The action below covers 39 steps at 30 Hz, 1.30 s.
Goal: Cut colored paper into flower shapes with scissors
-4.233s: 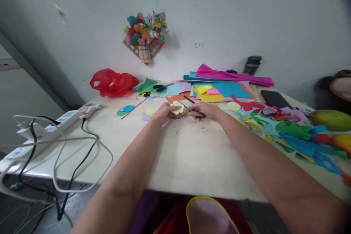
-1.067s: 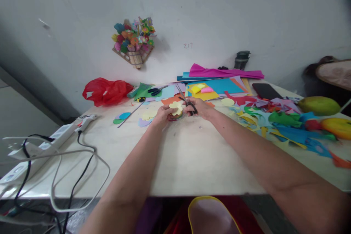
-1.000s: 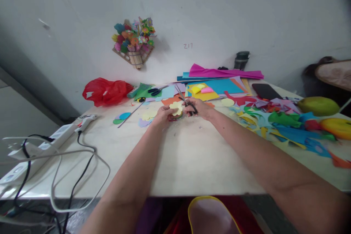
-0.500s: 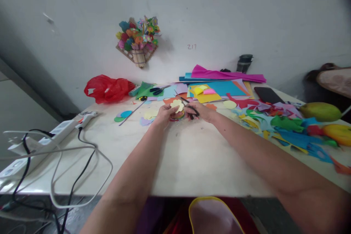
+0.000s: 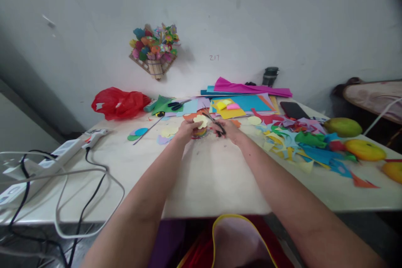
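Note:
My left hand [image 5: 186, 130] pinches a pale yellow flower-shaped paper cutout [image 5: 200, 122] by its edge. Black-handled scissors [image 5: 220, 127] are in my right hand [image 5: 230, 130], their blades spread and pointing up and away, just right of the cutout. Beneath the cutout, on the table, sits a round item with coloured rings [image 5: 199, 133], partly covered by my left hand. More pale yellow cutouts [image 5: 169, 131] lie to the left of my hands, and an orange paper piece [image 5: 194, 114] lies behind them.
Paper scraps [image 5: 310, 138] are heaped at the right, beside mangoes [image 5: 343, 127] and a phone [image 5: 294, 110]. Coloured sheets [image 5: 248, 104] and a second pair of scissors [image 5: 178, 104] lie at the back. A red bag [image 5: 119, 104] and a power strip [image 5: 59, 153] with cables occupy the left.
The whole view has shifted slightly, showing more of the table's right side. The scissors have drawn a little away from the flower cutout, which stays in my left hand.

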### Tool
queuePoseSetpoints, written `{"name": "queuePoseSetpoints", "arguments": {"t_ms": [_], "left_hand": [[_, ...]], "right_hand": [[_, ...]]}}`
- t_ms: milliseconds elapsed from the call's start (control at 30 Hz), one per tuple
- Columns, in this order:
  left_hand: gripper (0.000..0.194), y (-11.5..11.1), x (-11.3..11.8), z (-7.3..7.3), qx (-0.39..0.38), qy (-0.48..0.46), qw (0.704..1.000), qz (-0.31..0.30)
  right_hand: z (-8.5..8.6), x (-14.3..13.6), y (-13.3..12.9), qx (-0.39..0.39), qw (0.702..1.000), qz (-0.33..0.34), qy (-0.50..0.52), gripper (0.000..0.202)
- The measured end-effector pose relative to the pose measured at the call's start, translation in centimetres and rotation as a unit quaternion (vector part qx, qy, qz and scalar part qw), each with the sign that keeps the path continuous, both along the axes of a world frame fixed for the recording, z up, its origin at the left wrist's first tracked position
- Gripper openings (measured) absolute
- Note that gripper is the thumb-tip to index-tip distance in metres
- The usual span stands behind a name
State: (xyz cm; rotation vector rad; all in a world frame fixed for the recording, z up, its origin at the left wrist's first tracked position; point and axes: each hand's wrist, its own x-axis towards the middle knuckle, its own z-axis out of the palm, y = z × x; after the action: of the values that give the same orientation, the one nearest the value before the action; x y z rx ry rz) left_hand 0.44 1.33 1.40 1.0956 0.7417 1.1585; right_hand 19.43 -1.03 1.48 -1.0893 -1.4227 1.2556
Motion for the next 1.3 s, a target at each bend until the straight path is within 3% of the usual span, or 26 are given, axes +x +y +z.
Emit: {"name": "queuePoseSetpoints", "arguments": {"t_ms": [167, 367, 600, 1300], "left_hand": [[0.032, -0.5, 1.4, 0.7, -0.001, -0.04, 0.999, 0.036], [0.028, -1.3, 3.3, -1.2, -0.03, -0.124, 0.989, 0.076], [0.027, -1.1, 2.9, -1.8, -0.018, -0.137, 0.987, 0.081], [0.026, -0.6, 2.6, -2.4, -0.017, -0.164, 0.982, 0.092]], "right_hand": [[-0.7, 0.6, 0.0, 0.01, 1.0, 0.017, 0.001, 0.023], [-0.8, 1.1, 0.0, -0.001, 0.998, 0.056, -0.017, 0.022], [-0.6, 1.7, -0.3, -0.002, 0.998, 0.058, -0.029, 0.019], [-1.5, -0.1, -0.9, 0.014, 0.998, 0.056, 0.007, 0.027]]}}
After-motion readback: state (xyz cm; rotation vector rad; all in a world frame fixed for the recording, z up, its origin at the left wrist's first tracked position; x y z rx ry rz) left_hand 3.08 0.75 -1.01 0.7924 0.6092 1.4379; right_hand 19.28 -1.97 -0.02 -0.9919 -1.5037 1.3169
